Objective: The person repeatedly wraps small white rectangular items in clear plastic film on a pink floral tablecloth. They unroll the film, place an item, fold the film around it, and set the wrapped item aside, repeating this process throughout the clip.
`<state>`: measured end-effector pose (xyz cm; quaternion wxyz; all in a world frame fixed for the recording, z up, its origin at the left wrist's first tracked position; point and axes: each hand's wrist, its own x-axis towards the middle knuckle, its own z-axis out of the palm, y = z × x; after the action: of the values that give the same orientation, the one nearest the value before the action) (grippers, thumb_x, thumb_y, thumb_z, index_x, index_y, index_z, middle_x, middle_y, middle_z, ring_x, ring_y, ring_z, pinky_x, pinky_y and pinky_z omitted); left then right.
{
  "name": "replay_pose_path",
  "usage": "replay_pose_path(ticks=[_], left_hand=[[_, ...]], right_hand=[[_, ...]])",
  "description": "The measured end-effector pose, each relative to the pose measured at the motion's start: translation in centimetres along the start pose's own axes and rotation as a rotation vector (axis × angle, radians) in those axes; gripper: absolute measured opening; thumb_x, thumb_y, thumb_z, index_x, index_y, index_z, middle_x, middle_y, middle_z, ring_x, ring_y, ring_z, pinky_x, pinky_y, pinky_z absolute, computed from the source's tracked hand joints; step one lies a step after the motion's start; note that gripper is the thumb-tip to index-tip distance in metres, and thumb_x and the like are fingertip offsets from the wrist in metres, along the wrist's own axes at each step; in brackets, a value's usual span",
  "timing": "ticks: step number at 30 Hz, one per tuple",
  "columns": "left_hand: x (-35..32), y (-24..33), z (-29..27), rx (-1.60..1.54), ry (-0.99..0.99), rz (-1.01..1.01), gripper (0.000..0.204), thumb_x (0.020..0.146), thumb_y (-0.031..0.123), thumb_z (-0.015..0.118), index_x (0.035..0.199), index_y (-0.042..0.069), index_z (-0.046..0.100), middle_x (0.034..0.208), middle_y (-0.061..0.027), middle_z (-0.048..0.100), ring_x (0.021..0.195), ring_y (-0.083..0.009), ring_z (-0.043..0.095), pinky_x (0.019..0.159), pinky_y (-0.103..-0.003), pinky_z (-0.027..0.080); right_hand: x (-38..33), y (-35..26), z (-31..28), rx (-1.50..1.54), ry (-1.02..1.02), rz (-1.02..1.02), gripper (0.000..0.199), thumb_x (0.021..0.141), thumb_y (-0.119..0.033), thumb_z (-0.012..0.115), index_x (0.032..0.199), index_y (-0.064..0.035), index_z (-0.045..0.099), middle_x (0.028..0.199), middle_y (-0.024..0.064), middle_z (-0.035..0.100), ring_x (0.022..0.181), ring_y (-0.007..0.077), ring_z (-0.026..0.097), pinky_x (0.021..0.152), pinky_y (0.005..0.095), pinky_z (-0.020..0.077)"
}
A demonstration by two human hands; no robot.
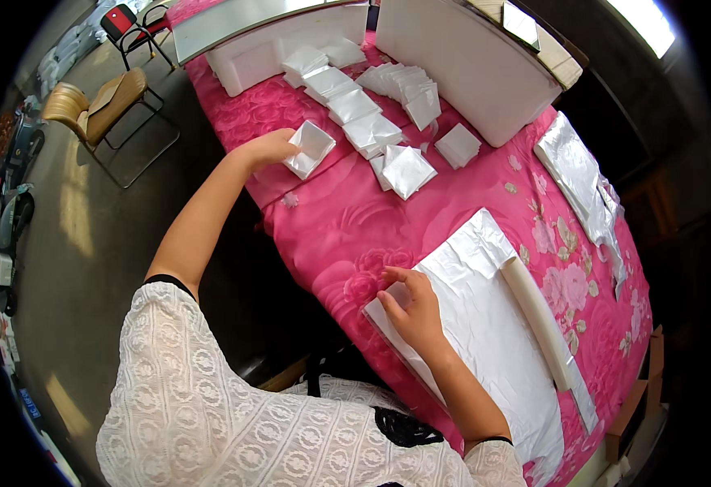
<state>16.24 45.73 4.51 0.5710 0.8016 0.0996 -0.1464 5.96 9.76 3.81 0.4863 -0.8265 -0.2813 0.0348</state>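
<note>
My left hand [273, 148] reaches over the table's left side, closed on a folded white plastic square [312, 149] by its left edge. Beyond it lie rows of similar shiny folded squares [355, 106], overlapping one another, with a small separate stack [458, 146] to the right. Above the near left edge of a pile of white plastic sheets [485, 325] hovers my right hand [414, 310]. Its fingers are curved with thumb and forefinger apart, and nothing shows between them. A long pale bar [536, 323] rests along the sheets' right side.
A pink flowered cloth [331, 235] covers the table. White boxes [461, 69] stand at its far side, one with a dark-edged phone-like thing [521, 26] on top. More silvery plastic [574, 174] lies at the right edge. Chairs [116, 105] stand on the floor at left.
</note>
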Motion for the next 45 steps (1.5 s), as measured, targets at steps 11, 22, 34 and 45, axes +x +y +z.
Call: replay_pose_path(ticks=[11, 22, 34, 45], left_hand=[[6.2, -1.0, 1.2, 0.739, 0.561, 0.222, 0.05, 0.076, 0.03, 0.064, 0.113, -0.002, 0.056, 0.115, -0.0247, 0.055, 0.108, -0.0365, 0.052, 0.094, -0.039, 0.039], [-7.3, 3.1, 14.3, 0.739, 0.313, 0.906, 0.048, 0.075, 0.012, 0.066, 0.12, 0.002, 0.049, 0.127, -0.0161, 0.046, 0.122, -0.0343, 0.039, 0.103, -0.042, 0.032], [-13.2, 5.3, 34.4, 0.524, -0.272, 1.0, 0.05, 0.075, 0.011, 0.067, 0.121, 0.002, 0.048, 0.131, -0.0156, 0.043, 0.123, -0.0339, 0.038, 0.103, -0.041, 0.032], [-17.1, 6.3, 48.2, 0.566, -0.57, 1.057, 0.078, 0.079, 0.036, 0.062, 0.14, 0.005, 0.027, 0.146, -0.0301, 0.004, 0.135, -0.0466, 0.011, 0.108, -0.049, 0.018]], right_hand=[[-5.3, -0.1, -3.0, -0.018, 0.056, 0.2, 0.035, 0.074, -0.005, 0.067, 0.108, -0.0032, 0.058, 0.106, 0.0124, 0.06, 0.101, 0.0286, 0.054, 0.088, 0.0361, 0.0429], [-14.5, 12.4, -23.9, -0.839, 0.368, 0.38, 0.053, 0.072, -0.014, 0.07, 0.121, -0.0031, 0.052, 0.115, 0.0164, 0.054, 0.109, 0.0341, 0.047, 0.096, 0.0408, 0.0361], [-21.3, 7.0, -22.1, -0.98, 0.347, 0.689, 0.053, 0.078, -0.03, 0.065, 0.12, -0.0005, 0.053, 0.094, 0.0167, 0.059, 0.089, 0.0326, 0.056, 0.074, 0.041, 0.0476], [-28.3, 6.5, -17.4, -0.477, 0.444, 0.365, 0.045, 0.09, -0.026, 0.049, 0.124, 0.0022, 0.048, 0.124, 0.0239, 0.048, 0.115, 0.037, 0.045, 0.098, 0.0418, 0.0342]])
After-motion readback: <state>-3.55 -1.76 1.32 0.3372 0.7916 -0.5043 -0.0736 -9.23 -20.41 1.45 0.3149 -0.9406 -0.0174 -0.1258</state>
